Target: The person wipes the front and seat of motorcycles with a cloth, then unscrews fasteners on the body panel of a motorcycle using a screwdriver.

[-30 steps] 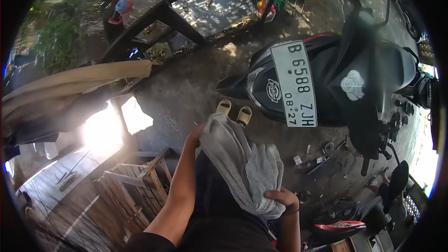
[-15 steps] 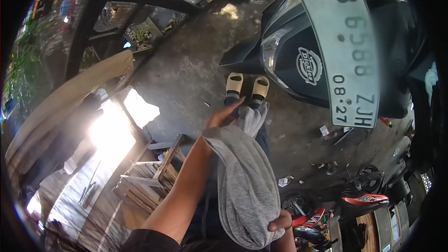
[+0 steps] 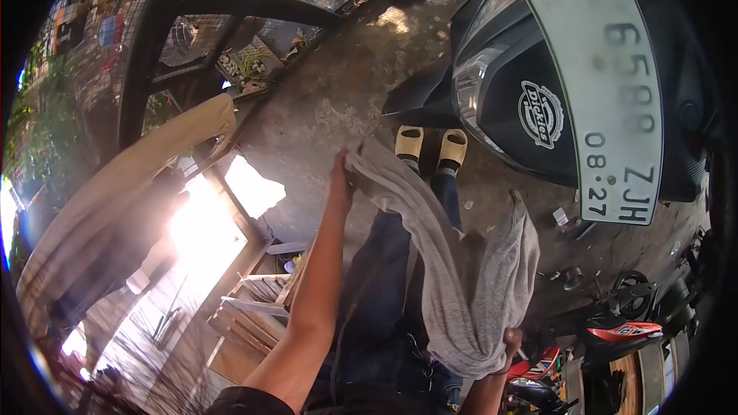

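Note:
A soft grey piece of clothing [image 3: 438,261] hangs in a U-shaped fold in front of my legs; I cannot tell what kind of garment it is. At its upper left end, my left hand [image 3: 342,173] is closed on the fabric with the arm stretched forward. My right hand [image 3: 513,344] grips the cloth at the lower right, near my body, its fingers partly hidden behind the fold. One loose end of the garment rises to a point on the right. Below are my dark trousers [image 3: 377,277] and tan slippers [image 3: 410,142].
A black scooter with a white number plate [image 3: 607,100] stands close at the upper right. Red-and-black motorbikes [image 3: 623,329] are at the lower right. Tan cloth [image 3: 138,161] hangs at the left, above a wooden rack [image 3: 254,311]. A dark mesh frame [image 3: 146,54] stands beyond.
My left hand has moved forward and closed on one end of the garment, drawing it out. My right hand has shifted to the right, and the cloth has spread wider between them.

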### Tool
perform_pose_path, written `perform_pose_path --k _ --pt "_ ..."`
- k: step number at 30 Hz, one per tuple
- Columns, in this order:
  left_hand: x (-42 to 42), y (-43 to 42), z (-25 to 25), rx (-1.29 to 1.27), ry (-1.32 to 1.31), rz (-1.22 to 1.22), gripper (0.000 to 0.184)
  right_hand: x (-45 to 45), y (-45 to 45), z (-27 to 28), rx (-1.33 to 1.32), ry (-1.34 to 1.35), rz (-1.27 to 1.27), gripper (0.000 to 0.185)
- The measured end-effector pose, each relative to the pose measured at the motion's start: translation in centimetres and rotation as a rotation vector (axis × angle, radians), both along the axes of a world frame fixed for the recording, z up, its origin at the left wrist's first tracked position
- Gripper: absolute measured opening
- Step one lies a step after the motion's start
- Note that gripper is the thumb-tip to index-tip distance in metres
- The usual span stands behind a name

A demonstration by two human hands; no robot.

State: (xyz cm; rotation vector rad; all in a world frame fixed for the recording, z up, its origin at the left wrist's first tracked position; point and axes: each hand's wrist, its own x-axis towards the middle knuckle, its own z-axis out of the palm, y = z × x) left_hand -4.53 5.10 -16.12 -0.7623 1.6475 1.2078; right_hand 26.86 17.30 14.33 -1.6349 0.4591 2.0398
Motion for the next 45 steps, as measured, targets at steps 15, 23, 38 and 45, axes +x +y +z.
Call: perform_pose_path --k 15,23,38,45 --pt "6.6 20.5 1.4 0.064 1.221 -1.117 0.049 -2.1 -0.7 -3.0 -0.054 0.158 0.447 0.068" --pt "2.7 20.1 1.6 0.209 1.068 -1.229 0.051 -2.0 0.1 -2.9 -0.029 0.005 0.344 0.066" --pt "2.7 11.7 -1.4 -0.155 0.348 -0.337 0.036 -1.6 -1.9 -5.9 0.027 0.018 0.511 0.067" --pt "-4.0 8.1 -6.9 0.047 0.148 -0.067 0.045 -3.1 -0.1 -8.9 0.023 0.002 0.47 0.066"
